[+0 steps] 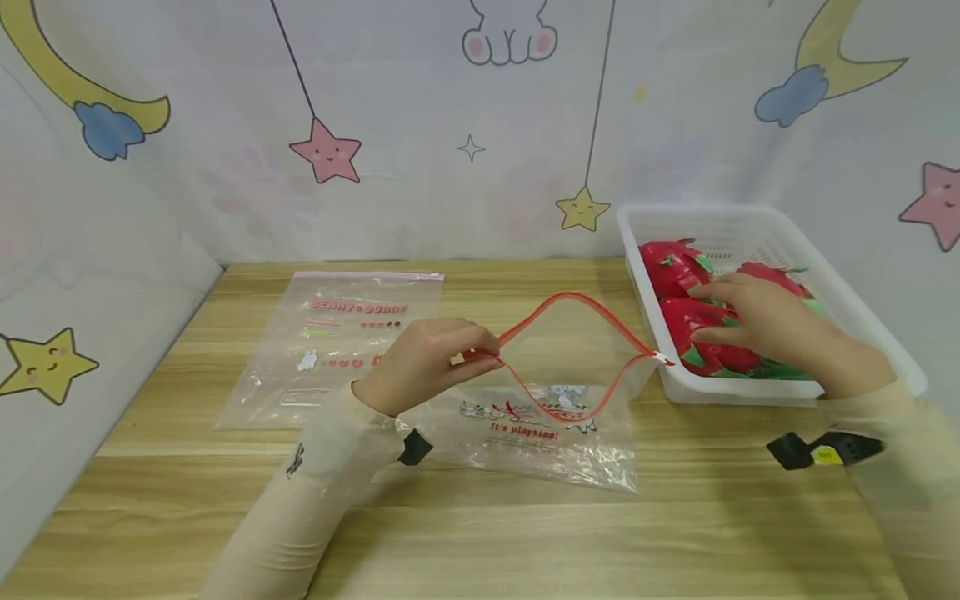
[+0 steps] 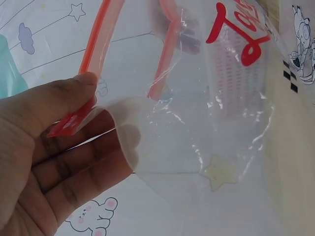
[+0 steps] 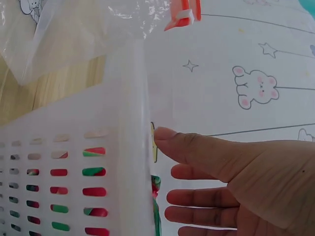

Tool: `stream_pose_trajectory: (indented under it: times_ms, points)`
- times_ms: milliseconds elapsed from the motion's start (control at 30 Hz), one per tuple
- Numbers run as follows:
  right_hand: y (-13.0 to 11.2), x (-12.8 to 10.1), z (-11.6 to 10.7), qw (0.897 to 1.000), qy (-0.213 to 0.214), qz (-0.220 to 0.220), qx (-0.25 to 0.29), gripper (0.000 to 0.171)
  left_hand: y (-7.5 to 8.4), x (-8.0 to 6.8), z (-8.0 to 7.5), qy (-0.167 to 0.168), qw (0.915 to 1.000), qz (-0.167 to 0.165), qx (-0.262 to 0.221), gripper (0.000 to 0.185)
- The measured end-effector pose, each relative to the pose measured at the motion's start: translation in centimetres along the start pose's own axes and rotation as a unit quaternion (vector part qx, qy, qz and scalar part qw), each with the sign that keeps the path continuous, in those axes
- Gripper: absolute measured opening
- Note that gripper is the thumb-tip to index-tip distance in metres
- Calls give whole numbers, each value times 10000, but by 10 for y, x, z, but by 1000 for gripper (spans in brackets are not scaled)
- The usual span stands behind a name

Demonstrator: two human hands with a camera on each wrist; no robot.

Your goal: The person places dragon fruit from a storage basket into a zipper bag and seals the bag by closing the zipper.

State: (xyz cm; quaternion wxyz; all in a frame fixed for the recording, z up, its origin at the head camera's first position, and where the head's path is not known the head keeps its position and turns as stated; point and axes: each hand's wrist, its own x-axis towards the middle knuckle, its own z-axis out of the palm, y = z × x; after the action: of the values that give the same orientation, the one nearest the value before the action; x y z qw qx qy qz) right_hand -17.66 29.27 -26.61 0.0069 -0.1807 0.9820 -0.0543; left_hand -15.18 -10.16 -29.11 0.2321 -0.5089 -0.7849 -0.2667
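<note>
My left hand (image 1: 431, 358) pinches one corner of the red zip edge of a clear plastic zip bag (image 1: 555, 458). The bag's mouth gapes wide, and its white slider (image 1: 663, 358) lies at the basket's near left corner. In the left wrist view the thumb (image 2: 74, 96) presses the red strip against the fingers. Over the white basket (image 1: 750, 390) reaches my right hand (image 1: 772, 325), fingers spread above the red and green dragon fruits (image 1: 675, 271). In the right wrist view that hand (image 3: 221, 182) shows an uncurled palm holding nothing, beside the basket wall.
A second clear zip bag (image 1: 277, 367) with a pink top edge and printed letters lies flat at the left of the wooden table (image 1: 525, 542). Cartoon-printed cloth walls (image 1: 420, 100) enclose the table at the back and sides.
</note>
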Motion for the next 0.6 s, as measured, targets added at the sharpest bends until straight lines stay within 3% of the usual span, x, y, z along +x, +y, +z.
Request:
stream_pose_trajectory:
  times_ms: [600]
  points:
    - [21,9,11,9972,-589,421,-198,84,2,2,-1,26,10000,-11,-15,15]
